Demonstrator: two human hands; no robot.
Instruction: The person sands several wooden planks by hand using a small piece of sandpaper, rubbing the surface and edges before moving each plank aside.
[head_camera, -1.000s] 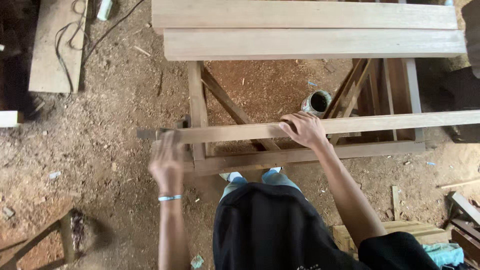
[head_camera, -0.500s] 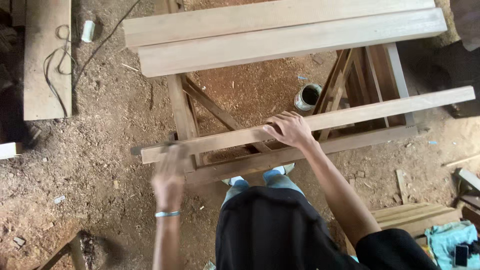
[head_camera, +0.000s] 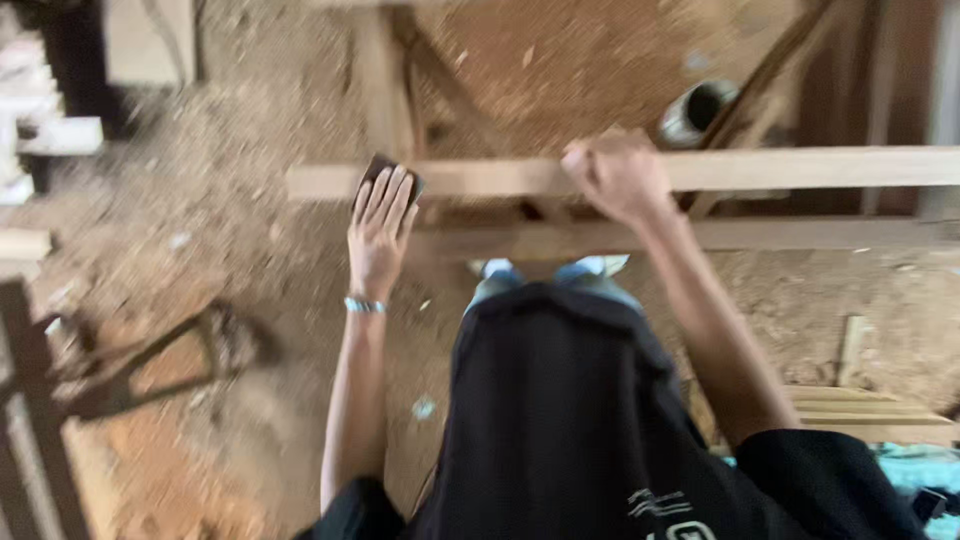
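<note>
A long pale wooden batten lies crosswise on a wooden frame in front of me. My left hand presses a small dark sanding block flat against the batten near its left end, fingers stretched over it. My right hand grips the batten at its middle and holds it down. A light blue band sits on my left wrist. The picture is blurred by motion.
The floor is covered in sawdust. A round metal tin stands under the frame. A dark metal tool or stand lies at the left. Wooden boards lie at the lower right, pale planks at the upper left.
The view has dropped closer to the batten. My left hand has slid along the batten with the sanding block; my right hand stays clamped on it.
</note>
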